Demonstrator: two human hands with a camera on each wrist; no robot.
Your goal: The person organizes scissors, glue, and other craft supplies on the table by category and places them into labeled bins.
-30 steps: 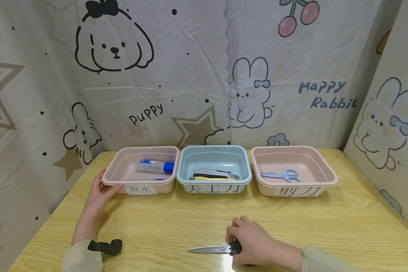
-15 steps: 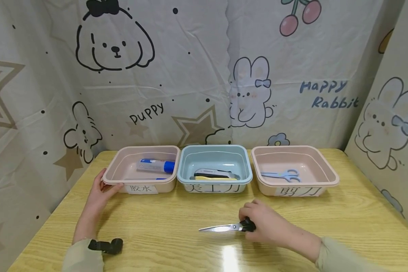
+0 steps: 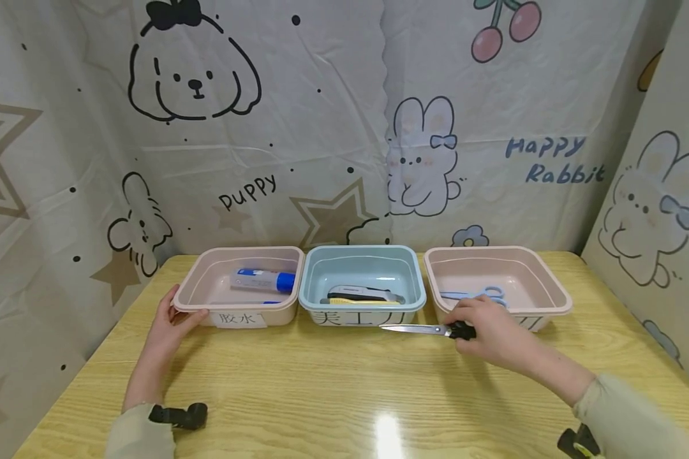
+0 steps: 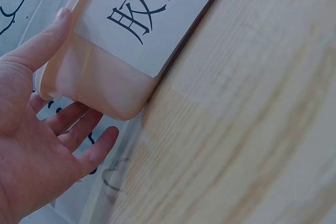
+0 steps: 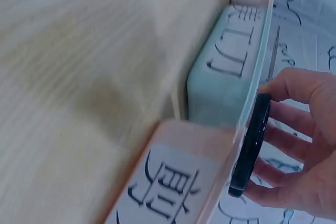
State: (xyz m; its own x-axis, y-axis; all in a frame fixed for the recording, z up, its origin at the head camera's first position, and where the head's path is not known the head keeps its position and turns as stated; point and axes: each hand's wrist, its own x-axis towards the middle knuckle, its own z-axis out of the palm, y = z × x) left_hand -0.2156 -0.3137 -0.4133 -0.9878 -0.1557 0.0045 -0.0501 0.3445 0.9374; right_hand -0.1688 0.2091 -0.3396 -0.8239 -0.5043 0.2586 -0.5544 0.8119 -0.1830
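Observation:
My right hand [image 3: 496, 335] pinches the black handles of a pair of scissors [image 3: 418, 329] just in front of the right pink bin [image 3: 551, 293]. Its silver blades point left, past the front of the blue bin [image 3: 316, 280]. In the right wrist view the black scissors handle [image 5: 251, 148] sits between thumb and fingers, close to the bins' rims. At the far left, my left hand [image 3: 172, 328] holds the corner of the left pink bin [image 3: 192, 290]. The left wrist view puts the thumb on its front rim and the fingers round its side.
Blue-capped glue [image 3: 258, 279] lies in the left bin. Utility knives [image 3: 362, 293] lie in the blue bin, and light-blue scissors [image 3: 494, 293] in the right bin. Labels front the bins, which stand in a row along the wooden table's [image 3: 298, 389] back edge, before a printed curtain [image 3: 321, 115].
My right hand has carried the black-handled scissors forward and to the right, from the table's near part up to the right bin's front. The left hand has stayed on its bin.

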